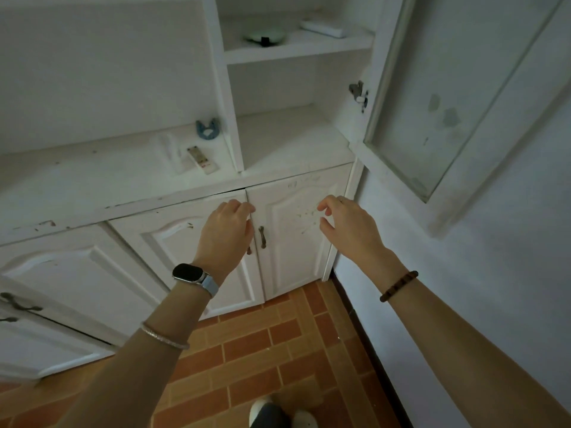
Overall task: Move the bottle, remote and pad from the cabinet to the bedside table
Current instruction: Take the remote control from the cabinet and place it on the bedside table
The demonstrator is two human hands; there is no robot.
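White cabinet (173, 186) — remote (202, 159) on top, both hands empty — fingers curled.

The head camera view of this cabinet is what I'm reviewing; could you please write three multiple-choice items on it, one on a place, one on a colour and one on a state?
1. Where does the remote lie?
A. on the cabinet counter
B. on the floor
C. in the left hand

2. What colour are the floor tiles?
A. white
B. orange-brown
C. blue

3. How is the glass door at the upper right?
A. shut
C. removed
B. swung open

Answers:
1 A, since the remote rests flat on the counter, left of the open shelf column.
2 B, since the tiles show orange-brown.
3 B, since the door hangs out from its hinge with the shelves exposed.
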